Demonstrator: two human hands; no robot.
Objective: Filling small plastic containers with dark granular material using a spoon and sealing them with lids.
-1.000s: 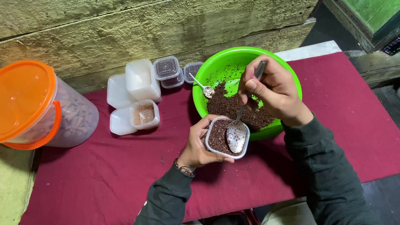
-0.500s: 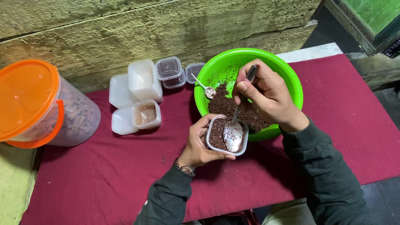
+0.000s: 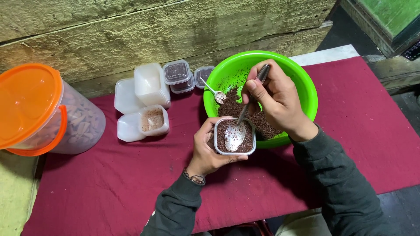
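Small clear tub (image 3: 235, 152) of dark brown crumb, held just over near rim of green bowl (image 3: 306, 87), above red cloth (image 3: 109, 183). Left hand (image 3: 205, 148) cupped under tub, fingers wrapped tight on its sides. Spoon (image 3: 236, 133) resting bowl-down on crumb in tub, handle slanting up toward green bowl; right hand (image 3: 275, 98) pinched shut on handle, thumb and fingers closed round it. Step in hand, by the look: pressing/levelling the fill w/ back of spoon, tub about full to rim. Next move prob. calls for steady, light pressure, tub kept level so crumb doesn't spill over edge; lid needed after. Inside green bowl: loose heap of same crumb, plus 2nd spoon (image 3: 215, 93) lying at its left wall. Just left of bowl, at back: two lidded tubs (image 3: 177, 75), dark contents, square w/ rounded corners; small dark label on lid, too small to tell more. Further left: stack of empty white tubs (image 3: 151, 85), flat white lids (image 3: 124, 98) beside it, then open tub (image 3: 153, 120) w/ pale brown bit inside, another lid touching it. Far left of bowl: big clear bucket (image 3: 83, 126), orange lid & handle, pale chunks inside. Behind all: rough stone wall (image 3: 131, 35). Right of bowl, top corner: green-painted frame (image 3: 389, 22), no sign legible.
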